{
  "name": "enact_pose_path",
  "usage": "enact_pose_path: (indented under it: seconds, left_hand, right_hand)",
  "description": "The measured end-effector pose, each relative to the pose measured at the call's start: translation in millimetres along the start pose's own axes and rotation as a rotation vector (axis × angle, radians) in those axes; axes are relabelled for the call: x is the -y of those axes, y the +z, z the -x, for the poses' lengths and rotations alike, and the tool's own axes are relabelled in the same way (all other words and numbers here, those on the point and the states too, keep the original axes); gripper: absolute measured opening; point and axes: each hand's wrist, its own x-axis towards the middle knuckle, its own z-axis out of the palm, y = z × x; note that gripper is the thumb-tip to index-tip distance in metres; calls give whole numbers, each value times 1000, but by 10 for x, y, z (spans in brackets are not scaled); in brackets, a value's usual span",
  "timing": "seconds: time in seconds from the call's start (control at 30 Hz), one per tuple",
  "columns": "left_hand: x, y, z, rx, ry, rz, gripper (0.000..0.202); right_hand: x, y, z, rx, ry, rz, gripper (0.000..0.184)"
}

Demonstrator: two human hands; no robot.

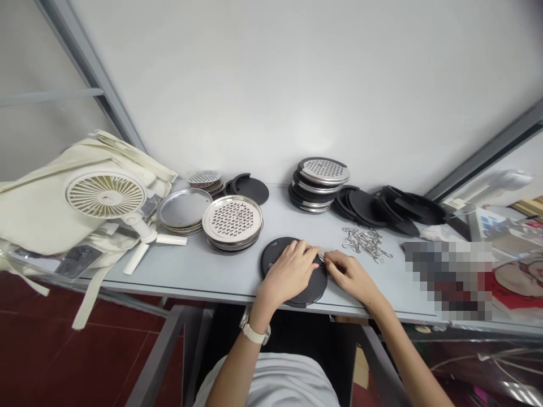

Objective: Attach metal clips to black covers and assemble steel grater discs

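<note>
A black round disc lies flat at the table's front edge, directly before me. My left hand, with a pale-strapped watch at the wrist, rests across it and holds it, fingers bent toward its right rim. Between the two hands, at that rim, shows a small metal wire clip. My right hand pinches this clip with thumb and fingertips. Its far end is hidden by the fingers. Behind the right hand lies a loose heap of similar wire clips.
Left of the disc are stacked metal grater plates and plain metal discs. Assembled graters stand at the back, with black discs to their right. A white fan and cream bag occupy the left end.
</note>
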Motion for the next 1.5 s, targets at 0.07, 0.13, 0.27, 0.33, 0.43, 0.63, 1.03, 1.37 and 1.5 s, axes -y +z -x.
enact_pose_path:
  seconds: [0.07,0.13,0.27,0.33,0.43,0.63,1.03,1.37,1.5]
  left_hand:
    - [-1,2,-6,5,7,-13,34]
    - [-4,8,-15,15,14,-15,34]
    - [-35,39,-28,-10,-30,1,27]
    - [-67,58,-35,-35,-74,4,24]
    - [-120,82,-60,-50,-113,-31,22]
    - [-133,144,-115,-67,-150,-63,23]
    - [-129,154,-113,-91,-129,-124,20]
    - [-177,156,-124,-100,-163,-122,17]
    - [-184,132,-125,-86,-157,-123,18]
  right_hand:
    - [-4,0,0,7,-2,2,27]
    - [-12,-1,0,19,-4,1,25]
    - [-10,-5,-5,24,11,-13,28]
    - [-1,-3,-8,8,25,-24,29]
    - [-3,8,-10,-15,40,-36,28]
    - [-53,26,-8,-10,63,-79,26]
    - [-43,13,-6,-30,59,-45,28]
    - [-70,35,-9,-25,54,-44,29]
    - [-75,38,-11,-21,50,-36,29]
